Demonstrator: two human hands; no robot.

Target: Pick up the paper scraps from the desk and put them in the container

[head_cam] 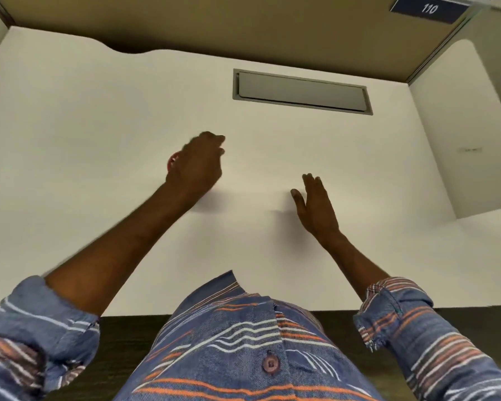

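mostly hidden, red thing (pixel 172 161) behind curled left hand (pixel 198 166); axis unclear.

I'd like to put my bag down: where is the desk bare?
Bare: the desk left of the left hand, and right of the right hand up to the side wall. Crowded only around the hands, before the grey flap.

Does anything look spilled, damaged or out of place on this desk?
Nothing spilled or damaged. Oddly, no paper scraps or container show on the white desk, and something red peeks from behind the curled left hand, too hidden to identify. A faint dark smudge marks the desk's right side.
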